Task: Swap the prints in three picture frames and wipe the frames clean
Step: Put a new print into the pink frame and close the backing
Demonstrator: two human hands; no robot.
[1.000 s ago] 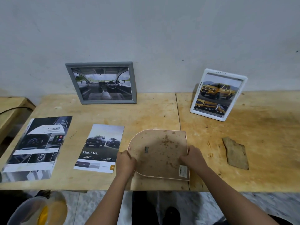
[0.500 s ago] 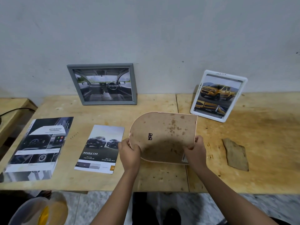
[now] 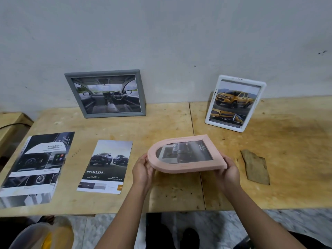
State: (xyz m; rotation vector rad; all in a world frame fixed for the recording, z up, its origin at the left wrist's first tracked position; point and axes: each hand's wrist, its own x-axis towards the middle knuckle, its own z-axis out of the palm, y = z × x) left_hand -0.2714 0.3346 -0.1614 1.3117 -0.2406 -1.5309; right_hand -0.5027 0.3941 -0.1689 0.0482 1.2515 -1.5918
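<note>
The left grip (image 3: 142, 169) and right grip (image 3: 227, 174) each clasp an end of the pink arched frame (image 3: 179, 168), held face up above the desk (image 3: 161, 126). To its left lie a print (image 3: 106, 166) reading "DOUBLE CAB" and a brochure (image 3: 36, 162) reading "ADVANCED".

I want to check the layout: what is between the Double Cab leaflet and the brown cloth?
In the head view: the pink arched frame, held face up by the left hand and the right hand, above the table.
</note>
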